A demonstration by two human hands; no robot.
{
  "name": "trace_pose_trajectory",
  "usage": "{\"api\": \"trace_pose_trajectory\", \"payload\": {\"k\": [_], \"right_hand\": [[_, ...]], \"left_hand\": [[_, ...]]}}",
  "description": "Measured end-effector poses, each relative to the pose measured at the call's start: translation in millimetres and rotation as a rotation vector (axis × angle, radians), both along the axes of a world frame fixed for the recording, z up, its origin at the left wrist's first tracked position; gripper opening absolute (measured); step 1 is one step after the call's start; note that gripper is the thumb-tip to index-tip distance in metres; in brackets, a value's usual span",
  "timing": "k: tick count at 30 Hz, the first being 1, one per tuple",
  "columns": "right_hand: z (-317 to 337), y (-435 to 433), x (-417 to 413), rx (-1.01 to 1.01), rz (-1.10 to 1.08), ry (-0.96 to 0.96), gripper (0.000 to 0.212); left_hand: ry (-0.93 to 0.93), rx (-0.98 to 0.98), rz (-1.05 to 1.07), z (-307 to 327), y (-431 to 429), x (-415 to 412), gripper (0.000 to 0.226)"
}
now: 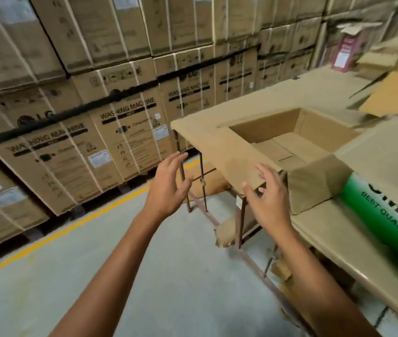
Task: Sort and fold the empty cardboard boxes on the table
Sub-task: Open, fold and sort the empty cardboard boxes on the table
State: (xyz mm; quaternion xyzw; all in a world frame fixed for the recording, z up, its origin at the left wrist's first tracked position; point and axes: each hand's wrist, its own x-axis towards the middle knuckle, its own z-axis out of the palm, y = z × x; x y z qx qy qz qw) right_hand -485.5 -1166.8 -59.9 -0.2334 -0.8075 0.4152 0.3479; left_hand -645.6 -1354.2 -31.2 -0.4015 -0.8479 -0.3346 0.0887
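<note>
Both hands are spread wide and hold nothing. The left hand [168,183] hangs in the air with fingers straight and parted, palm turned toward 3 o'clock, well clear of any cardboard. The right hand [269,203] is just as open, its fingers [265,172] fanned toward 12 o'clock in front of the near corner of a flap [217,147]. Whether they touch that corner cannot be told. The flap belongs to the open cardboard box [261,132], which sits at 1 o'clock from the right hand on the table [322,237], its mouth facing up. This flap lies out flat toward 9 o'clock and juts past the table's end, while a shorter flap [314,190] stands at 3 o'clock from the right hand. The bottom panels inside the box are folded shut. At 3 o'clock beyond the short flap lies a green printed piece [385,215] with black lettering reading "BEST QUALITY". More loose cardboard [397,96] lies at the far end of the table, toward 1 o'clock. Rusty metal legs [241,220] hold the table up, with torn scraps [224,234] down among them. From 9 to 12 o'clock rises a wall of strapped cartons [125,122] marked "WASHING MACHINE". A yellow line [71,229] runs along the grey floor [95,276] in front of them.
</note>
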Motion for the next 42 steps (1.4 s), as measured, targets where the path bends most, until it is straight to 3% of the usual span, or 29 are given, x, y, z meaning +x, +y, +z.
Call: {"api": "trace_pose_trajectory", "payload": {"k": [12,14,18,20,22,25,30,36,39,42], "right_hand": [[1,96,-62,-0.013,-0.679,-0.236,0.043],[-2,125,-77,-0.028,-0.739,-0.281,0.049],[-21,166,-107,-0.2,-0.855,-0.54,0.089],[-33,173,-114,-0.273,-0.893,-0.583,0.095],[-38,177,-114,-0.29,-0.915,-0.565,0.094],[-42,178,-114,-0.308,-0.96,-0.52,0.092],[-46,181,-119,-0.329,-1.07,-0.447,0.081],[-36,165,-133,-0.498,-1.392,-0.286,0.048],[-33,151,-138,-0.629,-1.449,-0.208,0.048],[-33,132,-145,-0.742,-1.443,-0.138,0.054]], "left_hand": [[-0.081,-0.262,-0.394,26,174,-156,0.057],[-0.114,-0.341,-0.391,25,217,-182,0.06],[-0.192,-0.442,-0.305,19,300,-232,0.063],[-0.244,-0.493,-0.225,1,333,-254,0.068],[-0.366,-0.559,-0.154,-28,353,-266,0.064],[-0.613,-0.462,-0.186,-76,366,-278,0.062],[-0.72,-0.394,-0.227,-95,382,-291,0.035],[-0.767,-0.301,-0.207,-91,371,-279,0.071],[-0.784,-0.31,-0.175,-83,361,-277,0.091],[-0.941,-0.27,-0.211,-85,343,-279,0.098]]}}
